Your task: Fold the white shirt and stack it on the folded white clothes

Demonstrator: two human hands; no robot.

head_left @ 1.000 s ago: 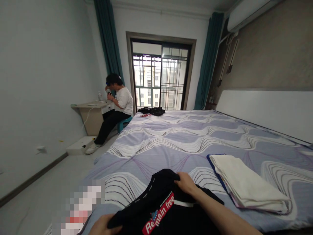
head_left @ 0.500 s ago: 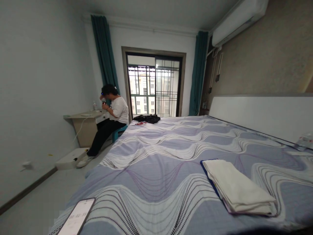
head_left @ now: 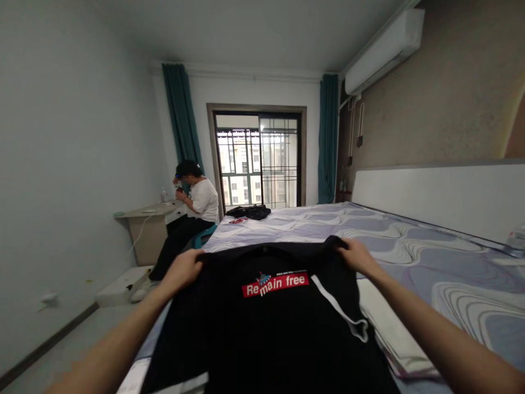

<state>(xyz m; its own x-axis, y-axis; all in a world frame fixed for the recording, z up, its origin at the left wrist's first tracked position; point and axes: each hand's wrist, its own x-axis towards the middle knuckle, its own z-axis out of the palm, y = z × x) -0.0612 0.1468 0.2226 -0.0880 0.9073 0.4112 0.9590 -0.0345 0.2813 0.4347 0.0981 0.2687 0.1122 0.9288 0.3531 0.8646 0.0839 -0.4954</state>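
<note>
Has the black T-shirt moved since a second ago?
Yes. The black T-shirt was bunched low at the near bed edge; now the left hand and right hand hold it raised and spread, partly hiding the folded white cloth.

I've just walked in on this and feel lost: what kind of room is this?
Most likely a bedroom in a flat. A wide bed with a wavy-patterned cover fills it, teal curtains frame a barred balcony door, and an air conditioner hangs on the wall.
</note>
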